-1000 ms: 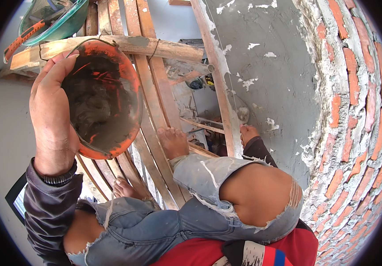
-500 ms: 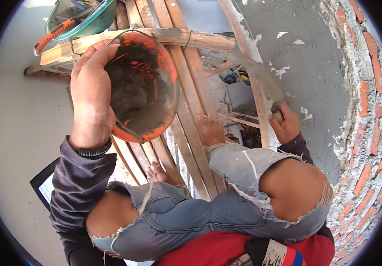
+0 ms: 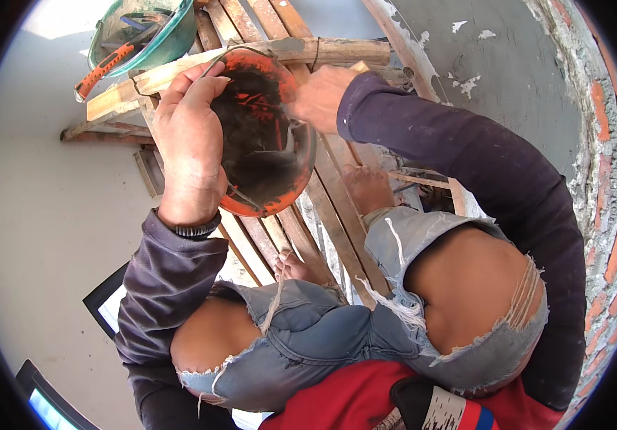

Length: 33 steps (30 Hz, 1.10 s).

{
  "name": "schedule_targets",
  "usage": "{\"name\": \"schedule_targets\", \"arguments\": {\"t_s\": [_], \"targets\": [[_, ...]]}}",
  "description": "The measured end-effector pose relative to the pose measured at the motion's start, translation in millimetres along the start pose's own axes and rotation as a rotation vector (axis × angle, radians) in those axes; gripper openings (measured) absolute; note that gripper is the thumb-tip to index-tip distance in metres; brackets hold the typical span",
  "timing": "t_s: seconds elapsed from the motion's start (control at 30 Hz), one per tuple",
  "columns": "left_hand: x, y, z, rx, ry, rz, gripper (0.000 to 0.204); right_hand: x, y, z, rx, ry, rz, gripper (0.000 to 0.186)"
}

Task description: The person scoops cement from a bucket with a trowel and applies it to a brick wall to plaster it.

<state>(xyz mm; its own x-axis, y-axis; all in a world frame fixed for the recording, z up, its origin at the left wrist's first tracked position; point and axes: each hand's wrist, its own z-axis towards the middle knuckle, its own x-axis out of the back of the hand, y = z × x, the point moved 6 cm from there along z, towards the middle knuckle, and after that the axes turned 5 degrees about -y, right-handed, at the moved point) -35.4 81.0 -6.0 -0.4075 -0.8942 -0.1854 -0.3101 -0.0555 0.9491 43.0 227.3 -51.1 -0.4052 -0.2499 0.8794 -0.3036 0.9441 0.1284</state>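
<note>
My left hand [image 3: 190, 140] is closed on the wire handle and rim of an orange bucket [image 3: 254, 168] holding dark grey mortar. My right hand [image 3: 319, 97] reaches to the bucket's right side, closed on the trowel, whose blurred blade [image 3: 294, 147] is down inside the bucket and partly hidden. Under the bucket are wooden planks [image 3: 330, 204], where my bare feet [image 3: 365, 183] rest, with a timber crosspiece [image 3: 348, 50] just beyond.
A green tub [image 3: 172, 43] with tools, one orange-handled, stands at the upper left. A plain wall [image 3: 36, 215] is on the left; on the right are grey plaster [image 3: 516, 86] and rough brickwork [image 3: 613, 251]. My knees in ripped jeans fill the lower middle.
My right hand has swung up and left from beside the plastered surface, carrying the trowel into the bucket. The bucket and left hand sit further right and higher in view.
</note>
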Motion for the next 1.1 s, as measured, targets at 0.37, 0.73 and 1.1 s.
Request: {"name": "schedule_targets", "arguments": {"t_s": [0.37,0.73,1.1], "targets": [[21.8,-7.6,10.5,0.038,-0.045,-0.071,0.023,-114.6,-26.9,-44.5,-0.045,-0.022,1.153,0.03],[9.7,-6.3,3.4,0.115,-0.119,-0.255,0.038,-159.7,-10.3,-85.8,-0.461,0.405,1.083,0.019],[19.5,-14.9,13.3,0.14,0.032,-0.182,0.043,-309.8,-29.0,-394.2,-1.386,0.451,1.223,0.026]]}}
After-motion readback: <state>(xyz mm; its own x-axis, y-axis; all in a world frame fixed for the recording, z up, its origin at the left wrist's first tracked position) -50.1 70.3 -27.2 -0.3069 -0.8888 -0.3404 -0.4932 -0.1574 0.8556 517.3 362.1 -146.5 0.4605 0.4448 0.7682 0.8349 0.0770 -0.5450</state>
